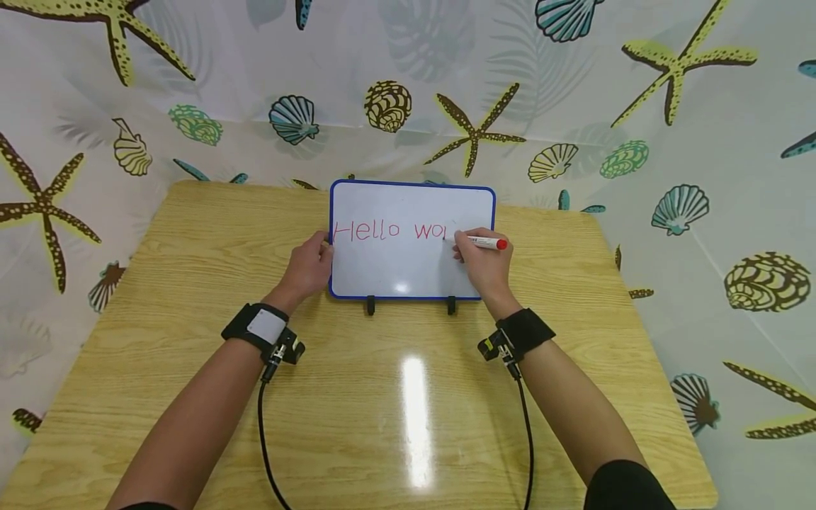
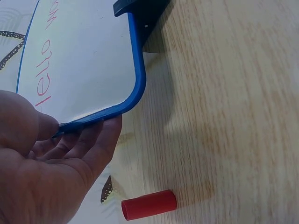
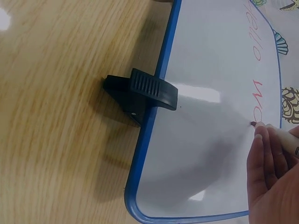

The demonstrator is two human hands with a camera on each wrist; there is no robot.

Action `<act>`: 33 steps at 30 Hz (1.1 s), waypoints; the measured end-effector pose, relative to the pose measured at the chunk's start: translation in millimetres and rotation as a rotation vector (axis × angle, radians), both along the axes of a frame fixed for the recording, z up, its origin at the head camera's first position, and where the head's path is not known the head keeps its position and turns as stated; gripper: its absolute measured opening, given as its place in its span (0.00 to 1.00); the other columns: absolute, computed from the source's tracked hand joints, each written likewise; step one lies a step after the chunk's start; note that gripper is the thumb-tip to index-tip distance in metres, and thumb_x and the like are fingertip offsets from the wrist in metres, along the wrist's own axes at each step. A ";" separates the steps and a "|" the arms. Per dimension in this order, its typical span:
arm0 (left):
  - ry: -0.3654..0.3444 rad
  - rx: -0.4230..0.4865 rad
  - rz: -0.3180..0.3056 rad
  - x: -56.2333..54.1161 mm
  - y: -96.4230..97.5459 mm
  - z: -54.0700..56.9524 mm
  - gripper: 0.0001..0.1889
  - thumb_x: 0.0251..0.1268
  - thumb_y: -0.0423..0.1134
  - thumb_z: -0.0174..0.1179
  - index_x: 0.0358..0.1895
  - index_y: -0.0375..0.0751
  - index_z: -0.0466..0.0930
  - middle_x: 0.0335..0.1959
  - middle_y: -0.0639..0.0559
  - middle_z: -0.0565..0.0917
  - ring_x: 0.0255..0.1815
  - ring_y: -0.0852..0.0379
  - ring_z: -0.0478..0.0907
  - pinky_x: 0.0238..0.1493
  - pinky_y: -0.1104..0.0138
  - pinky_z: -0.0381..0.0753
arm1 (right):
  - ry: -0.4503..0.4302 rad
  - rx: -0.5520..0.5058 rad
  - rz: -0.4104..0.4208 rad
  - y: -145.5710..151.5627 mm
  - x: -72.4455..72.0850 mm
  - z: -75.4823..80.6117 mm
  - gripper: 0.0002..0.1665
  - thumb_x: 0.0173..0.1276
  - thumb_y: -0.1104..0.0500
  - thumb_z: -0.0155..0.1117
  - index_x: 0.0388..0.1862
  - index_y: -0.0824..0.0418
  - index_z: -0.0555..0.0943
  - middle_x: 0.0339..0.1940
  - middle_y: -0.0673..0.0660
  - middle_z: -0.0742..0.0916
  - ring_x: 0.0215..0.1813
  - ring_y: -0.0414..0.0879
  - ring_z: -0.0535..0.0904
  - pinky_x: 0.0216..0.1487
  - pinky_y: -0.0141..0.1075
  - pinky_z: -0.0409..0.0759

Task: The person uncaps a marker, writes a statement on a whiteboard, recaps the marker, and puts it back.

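Backdrop: pale fabric (image 1: 695, 163) with starfish and shells, runs behind and beside the table. Table (image 1: 357, 404): light wood grain, glare streak at center front. Whiteboard (image 1: 411, 265): blue frame, propped up near the table's back edge; red lettering (image 1: 366, 231) reads "Hello wo" plus a stroke after it.

My left hand (image 1: 308, 268) pinches the board's left edge, thumb on the front, fingers behind. My right hand (image 1: 489, 265) is in front of the board's right part, fingers closed round a marker in a writing grip. Black band on each wrist, left (image 1: 255, 329) and right (image 1: 529, 333), cable off each.

Marker (image 1: 481, 242): white barrel, red rear end pointing right, tip at the last stroke; can't tell if it's touching. Two black feet (image 1: 370, 305) clip the board's bottom edge. Short red tube (image 2: 149, 205) lies on the table near my left hand, apart from the board.
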State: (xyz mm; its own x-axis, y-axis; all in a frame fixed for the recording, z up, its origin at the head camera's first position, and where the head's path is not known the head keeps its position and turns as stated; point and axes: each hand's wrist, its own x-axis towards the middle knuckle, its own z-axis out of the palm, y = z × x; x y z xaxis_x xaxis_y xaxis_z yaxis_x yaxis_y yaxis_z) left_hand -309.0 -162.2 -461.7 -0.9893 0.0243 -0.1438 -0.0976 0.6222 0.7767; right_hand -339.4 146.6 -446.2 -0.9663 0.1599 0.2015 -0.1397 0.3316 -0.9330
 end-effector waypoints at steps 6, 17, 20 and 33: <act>0.003 0.001 -0.001 0.2 0.2 -1.1 0.23 0.86 0.39 0.37 0.76 0.34 0.60 0.57 0.32 0.78 0.51 0.41 0.77 0.52 0.52 0.78 | 0.005 -0.002 -0.008 -1.3 -2.6 2.6 0.15 0.71 0.56 0.67 0.35 0.69 0.88 0.28 0.60 0.89 0.28 0.49 0.86 0.35 0.35 0.85; 0.019 0.004 -0.007 0.3 -1.0 -2.5 0.22 0.86 0.39 0.37 0.74 0.33 0.61 0.54 0.32 0.79 0.48 0.41 0.77 0.49 0.54 0.77 | -0.012 0.002 -0.045 -1.4 -7.0 6.8 0.16 0.71 0.55 0.67 0.36 0.68 0.89 0.30 0.59 0.90 0.29 0.49 0.87 0.35 0.35 0.85; 0.015 0.007 -0.005 0.5 -1.2 -2.3 0.22 0.86 0.39 0.37 0.74 0.33 0.61 0.54 0.33 0.79 0.48 0.42 0.77 0.49 0.54 0.77 | -0.021 0.011 -0.057 -0.8 -8.6 7.6 0.16 0.71 0.54 0.67 0.37 0.68 0.89 0.30 0.59 0.90 0.30 0.49 0.87 0.35 0.34 0.85; 0.018 0.011 -0.006 0.7 -1.1 -2.1 0.22 0.86 0.39 0.37 0.75 0.33 0.61 0.53 0.33 0.79 0.47 0.42 0.77 0.47 0.55 0.77 | -0.034 -0.003 -0.070 0.5 -8.9 10.8 0.15 0.71 0.54 0.67 0.40 0.66 0.89 0.33 0.59 0.90 0.30 0.48 0.87 0.37 0.34 0.85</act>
State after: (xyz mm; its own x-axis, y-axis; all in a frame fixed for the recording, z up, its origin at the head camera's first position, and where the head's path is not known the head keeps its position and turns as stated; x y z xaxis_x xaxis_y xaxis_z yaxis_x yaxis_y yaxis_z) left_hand -308.3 -163.3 -463.8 -0.9915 0.0318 -0.1260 -0.0801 0.6142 0.7851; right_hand -348.3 147.2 -435.4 -0.9590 0.2281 0.1682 -0.0843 0.3369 -0.9377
